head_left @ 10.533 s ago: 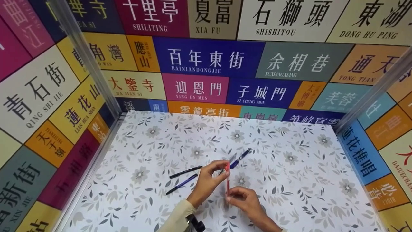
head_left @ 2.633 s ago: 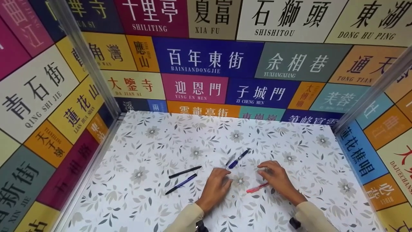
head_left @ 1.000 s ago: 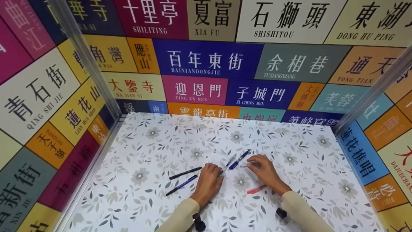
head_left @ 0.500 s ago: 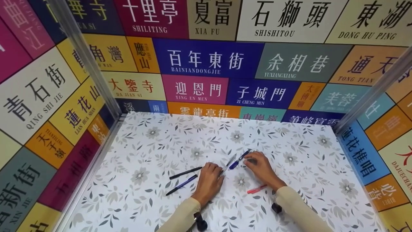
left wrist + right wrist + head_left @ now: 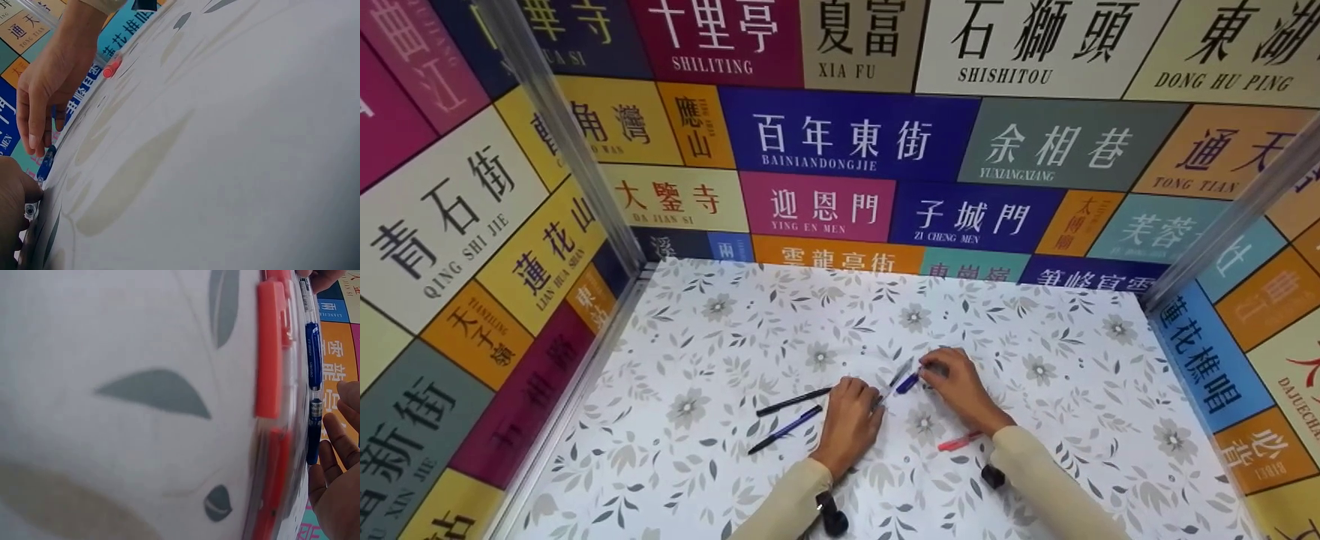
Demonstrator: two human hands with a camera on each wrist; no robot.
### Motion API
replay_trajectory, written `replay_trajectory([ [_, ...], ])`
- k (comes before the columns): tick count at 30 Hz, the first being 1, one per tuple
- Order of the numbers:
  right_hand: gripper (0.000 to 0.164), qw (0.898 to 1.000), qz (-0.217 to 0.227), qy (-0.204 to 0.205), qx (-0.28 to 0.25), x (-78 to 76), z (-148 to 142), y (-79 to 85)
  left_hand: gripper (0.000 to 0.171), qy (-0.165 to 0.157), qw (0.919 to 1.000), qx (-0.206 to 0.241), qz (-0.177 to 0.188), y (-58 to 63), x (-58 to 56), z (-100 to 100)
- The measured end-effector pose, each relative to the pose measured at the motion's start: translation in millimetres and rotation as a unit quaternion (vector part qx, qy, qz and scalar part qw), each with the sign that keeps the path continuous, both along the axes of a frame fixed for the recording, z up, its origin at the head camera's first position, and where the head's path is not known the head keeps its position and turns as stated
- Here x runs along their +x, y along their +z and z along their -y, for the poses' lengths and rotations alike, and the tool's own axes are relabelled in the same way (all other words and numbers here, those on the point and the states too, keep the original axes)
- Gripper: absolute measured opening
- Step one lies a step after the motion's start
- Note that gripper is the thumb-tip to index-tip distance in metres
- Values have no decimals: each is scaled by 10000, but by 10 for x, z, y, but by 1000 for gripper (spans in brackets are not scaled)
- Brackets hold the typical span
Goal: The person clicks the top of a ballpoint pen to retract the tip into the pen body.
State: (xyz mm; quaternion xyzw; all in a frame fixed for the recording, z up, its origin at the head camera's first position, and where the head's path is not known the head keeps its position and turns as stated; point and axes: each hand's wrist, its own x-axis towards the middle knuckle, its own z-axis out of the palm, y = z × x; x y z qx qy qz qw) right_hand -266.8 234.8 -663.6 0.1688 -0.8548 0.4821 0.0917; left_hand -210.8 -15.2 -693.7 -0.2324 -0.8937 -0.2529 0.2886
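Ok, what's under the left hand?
A clear pen sticks out from the left hand; a black pen runs up to the hand's other side. How far either reaches beneath is covered, as is anything fully under it.

Table [image 5: 690,491]: two pens [image 5: 793,401] left of left grip [image 5: 851,424] | another pen [image 5: 907,384] left of right grip [image 5: 962,386]

Cream sleeves [image 5: 1057,484] are worn with a small black device [image 5: 834,519] near each cuff [image 5: 1008,442].

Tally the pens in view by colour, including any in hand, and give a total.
Black pen: 1
Blue pens: 2
Clear pen: 1
Red pen: 1
Total: 5
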Motion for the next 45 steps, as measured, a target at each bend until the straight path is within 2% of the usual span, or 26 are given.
replay_trajectory([
  [4, 14, 10000, 100, 4, 1, -34, 30, 23, 17, 33, 10000, 16, -78, -4, -5, -7],
  [10, 14, 10000, -10, 8, 42, -66, 57, 14, 15, 33, 9998, -10, -205, -6, -19, -16],
  [16, 14, 10000, 73, -24, 51, -73, 92, 6, 12, 264, 9990, -217, -272, -6, -21, -15],
  [22, 13, 9998, -103, -56, 150, -69, 99, -4, 9, 337, 9987, -167, -346, -6, -21, -1],
  [28, 13, 9995, -229, -58, 223, -65, 100, -15, 3, 301, 9991, 175, -247, 9, -7, 10],
  [35, 12, 9997, -120, 67, 183, -51, 94, 12, 6, 287, 9970, 716, 59, 43, 27, 21],
  [40, 14, 9997, -24, 112, 227, -47, 100, 45, 10, 89, 9896, 1403, 314, 64, 45, 22],
  [45, 15, 9997, -56, 73, 223, -56, 106, 43, 15, -159, 9805, 1944, 233, 58, 42, 34],
])
